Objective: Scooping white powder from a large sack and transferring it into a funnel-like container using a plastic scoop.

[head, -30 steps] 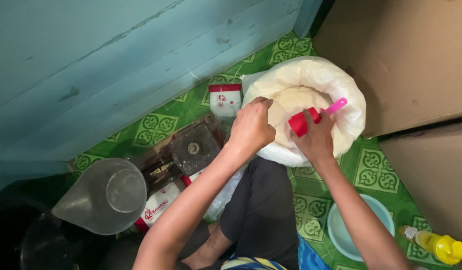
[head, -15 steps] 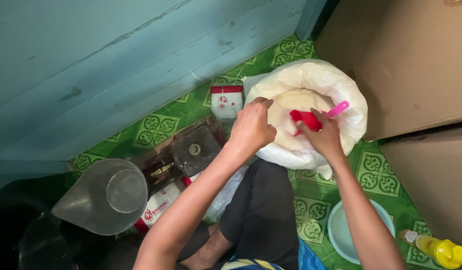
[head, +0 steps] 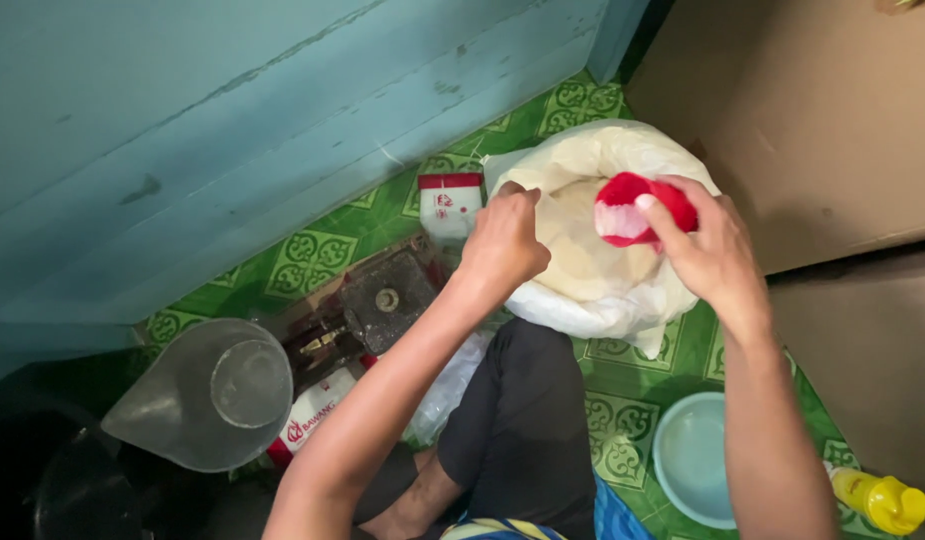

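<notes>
A large white sack (head: 622, 300) stands open on the green patterned floor, filled with pale grain or flour. My left hand (head: 502, 240) grips the sack's rim on its left side and holds it open. My right hand (head: 707, 250) holds a red scoop cup (head: 632, 208) above the sack's mouth, with white contents showing inside the cup. The cup's handle is hidden by my fingers.
A small white and red box (head: 449, 203) stands by the blue wall. A clear plastic jug (head: 207, 395), a dark metal object (head: 382, 298) and a red-and-white packet (head: 312, 415) lie at left. A light blue bowl (head: 692, 458) and a yellow bottle (head: 882, 500) sit at lower right. Brown cardboard (head: 812, 120) is at right.
My right hand has lifted the red scoop up out of the sack's contents and turned it; the pink handle no longer shows. The left hand stays on the rim.
</notes>
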